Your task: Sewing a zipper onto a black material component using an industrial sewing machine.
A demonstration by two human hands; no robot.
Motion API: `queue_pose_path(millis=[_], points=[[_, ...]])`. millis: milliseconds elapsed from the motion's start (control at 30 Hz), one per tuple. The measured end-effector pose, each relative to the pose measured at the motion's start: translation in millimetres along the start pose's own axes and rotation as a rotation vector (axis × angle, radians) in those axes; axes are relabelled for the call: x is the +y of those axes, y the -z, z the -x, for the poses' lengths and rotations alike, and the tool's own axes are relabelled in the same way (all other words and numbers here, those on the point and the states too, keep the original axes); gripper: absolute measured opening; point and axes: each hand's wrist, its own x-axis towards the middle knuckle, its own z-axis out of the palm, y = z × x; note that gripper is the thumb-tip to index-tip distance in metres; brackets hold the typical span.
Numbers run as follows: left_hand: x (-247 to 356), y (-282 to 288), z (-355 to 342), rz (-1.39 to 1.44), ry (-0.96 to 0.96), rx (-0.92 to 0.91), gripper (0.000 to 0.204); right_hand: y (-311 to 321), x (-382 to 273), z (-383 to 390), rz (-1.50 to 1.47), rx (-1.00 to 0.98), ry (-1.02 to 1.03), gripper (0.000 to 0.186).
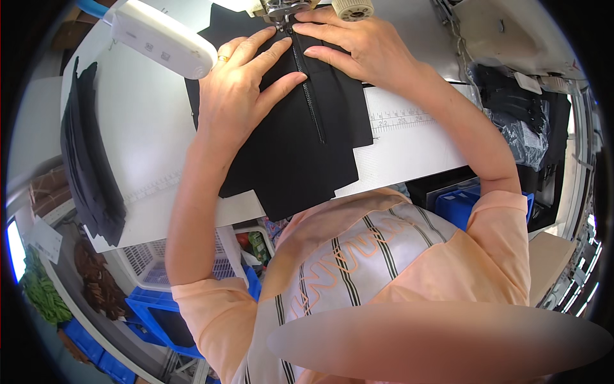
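Note:
A piece of black fabric (pixel 275 166) lies on the white sewing table, its near edge hanging over the front. Down its middle runs a dark metal-toothed zipper (pixel 309 96), whose far end reaches the sewing machine's presser foot (pixel 285 20). My left hand (pixel 240 80) rests on the fabric left of the zipper, fingers spread, a ring on one of them. From the right, my right hand (pixel 364 48) lies with stretched fingers on the fabric, fingertips close beside the presser foot and zipper. Both hands press the cloth without gripping it.
A white machine part (pixel 163 41) juts in at upper left. Dark fabric pieces (pixel 89 153) hang over the table's left edge. A ruler scale (pixel 403 120) marks the tabletop. Below stand a white basket (pixel 150 262) and a blue crate (pixel 157 313). Plastic-wrapped dark goods (pixel 521 137) lie right.

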Motion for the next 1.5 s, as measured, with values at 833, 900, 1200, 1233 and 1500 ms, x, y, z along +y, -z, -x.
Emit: queue_pose_path(millis=[833,900,1200,1233,1500], points=[[2.1,-2.3,5.6,-0.064,-0.007,-0.002,0.039,-27.7,9.2,-27.5,-0.350,0.080,-0.383,0.032],[1.6,-2.3,6.8,-0.065,-0.012,-0.006,0.039,-23.7,10.0,-25.1,-0.448,0.021,-0.448,0.033],[1.6,-4.1,5.2,-0.076,-0.012,-0.001,0.039,-32.0,18.2,-28.0,-0.321,0.025,-0.434,0.029],[2.5,-4.2,6.5,-0.074,-0.009,-0.002,0.039,-30.2,17.8,-27.1,-0.265,0.033,-0.416,0.027],[6.7,-1.5,6.1,-0.095,0.009,-0.013,0.039,4.1,-1.1,5.6,0.164,0.141,0.187,0.018]])
